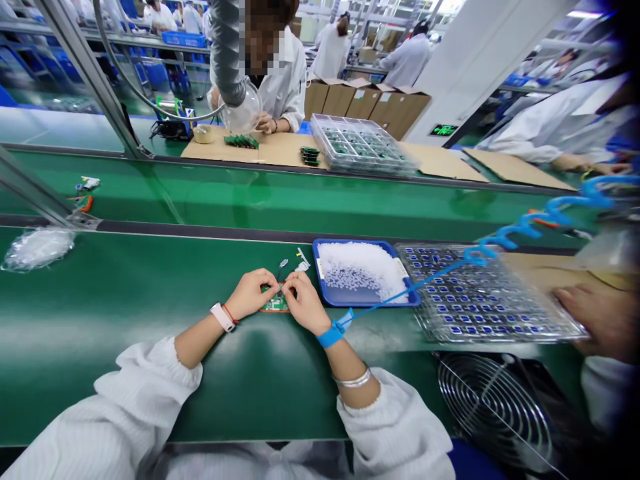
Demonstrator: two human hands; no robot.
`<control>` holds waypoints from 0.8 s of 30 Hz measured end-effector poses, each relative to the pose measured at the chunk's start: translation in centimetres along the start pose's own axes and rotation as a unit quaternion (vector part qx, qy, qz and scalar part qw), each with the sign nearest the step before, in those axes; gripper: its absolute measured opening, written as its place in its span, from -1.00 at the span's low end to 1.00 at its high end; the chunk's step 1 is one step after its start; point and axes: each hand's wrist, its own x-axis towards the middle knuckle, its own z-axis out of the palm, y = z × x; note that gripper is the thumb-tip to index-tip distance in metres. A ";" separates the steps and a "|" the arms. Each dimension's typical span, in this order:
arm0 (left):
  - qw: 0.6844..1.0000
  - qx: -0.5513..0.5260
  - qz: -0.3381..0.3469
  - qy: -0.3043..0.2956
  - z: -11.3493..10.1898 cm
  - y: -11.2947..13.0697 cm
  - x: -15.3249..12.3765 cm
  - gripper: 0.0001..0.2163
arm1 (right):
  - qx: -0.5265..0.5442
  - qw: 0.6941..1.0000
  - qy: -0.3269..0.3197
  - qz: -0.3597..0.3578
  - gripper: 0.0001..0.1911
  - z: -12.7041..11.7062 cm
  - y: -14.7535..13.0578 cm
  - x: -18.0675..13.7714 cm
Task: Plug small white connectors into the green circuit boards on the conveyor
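Note:
A small green circuit board [275,305] with an orange-red edge lies on the green work surface between my hands. My left hand [253,293] comes in from the left, thumb and fingers pinched together at the board's upper side. Opposite it, my right hand [306,303] also pinches, its fingertips almost meeting those of the left. Whatever sits between the fingertips is too small and covered to make out. Just beyond the hands lie a small white part [303,261] and a little grey connector piece [283,263]. A blue strap [331,335] circles my right wrist.
Right of my hands stands a blue tray [320,283] of small white pieces, then a clear tray [450,293] of blue-and-white parts. A coiled blue cord [530,227] crosses above them. A fan [493,400] sits lower right, near a co-worker's hand [595,310]. A plastic bag [40,249] lies left.

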 end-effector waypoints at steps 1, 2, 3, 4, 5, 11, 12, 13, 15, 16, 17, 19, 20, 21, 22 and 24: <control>1.000 0.005 -0.007 -0.001 0.0 0.0 0.1 -0.87 | 0.002 1.000 0.000 0.006 -0.87 0.1 0.2 0.0; 1.000 0.010 -0.014 -0.004 0.0 0.1 0.2 -0.87 | 0.001 1.000 -0.001 0.012 -0.87 0.1 0.3 0.1; 1.000 0.017 -0.020 -0.007 0.0 0.1 0.3 -0.87 | 0.000 1.000 -0.002 0.018 -0.86 0.2 0.4 0.2; 0.999 0.023 -0.026 -0.013 -0.1 0.2 0.4 -0.88 | -0.003 1.000 -0.005 0.025 -0.86 0.2 0.5 0.2; 0.999 0.027 -0.031 -0.020 -0.1 0.2 0.6 -0.88 | -0.006 0.999 -0.008 0.031 -0.85 0.3 0.5 0.3; 1.000 0.020 -0.016 -0.009 -0.3 -0.1 0.4 -0.94 | -0.003 1.000 0.008 0.028 -0.85 -0.6 -1.3 0.4; 1.000 0.023 -0.008 -0.003 -0.3 -0.1 0.2 -0.94 | -0.010 0.999 0.025 0.017 -0.85 -1.5 -1.5 0.2; 1.000 0.026 -0.003 0.000 -0.2 -0.2 0.1 -0.91 | -0.024 0.998 0.049 0.012 -0.85 -2.7 -1.4 0.1; 1.000 0.030 0.001 0.002 -0.1 -0.3 -0.1 -0.85 | -0.082 0.990 0.110 0.035 -0.84 -5.8 -0.7 -0.5; 0.999 0.033 -0.001 0.001 -0.1 -0.3 -0.1 -0.83 | -0.122 0.980 0.142 0.066 -0.83 -7.5 0.0 -0.9; 0.999 0.037 -0.002 -0.001 0.0 -0.3 -0.1 -0.82 | -0.164 0.966 0.167 0.107 -0.83 -9.2 0.9 -1.3; 0.999 0.047 -0.002 -0.009 0.0 -0.4 -0.1 -0.81 | -0.226 0.943 0.164 0.180 -0.82 -11.8 2.8 -2.1; 0.999 0.052 -0.001 -0.013 0.0 -0.4 -0.1 -0.80 | -0.243 0.937 0.147 0.206 -0.82 -12.6 3.6 -2.5; 0.998 0.057 0.001 -0.017 0.0 -0.5 -0.1 -0.80 | -0.252 0.933 0.127 0.223 -0.82 -13.1 4.3 -2.8; 0.998 0.062 0.003 -0.021 -0.1 -0.5 -0.1 -0.80 | -0.258 0.931 0.109 0.233 -0.81 -13.3 4.9 -3.0; 0.997 0.070 0.008 -0.027 -0.1 -0.6 -0.1 -0.79 | -0.267 0.930 0.086 0.238 -0.80 -13.1 5.5 -3.1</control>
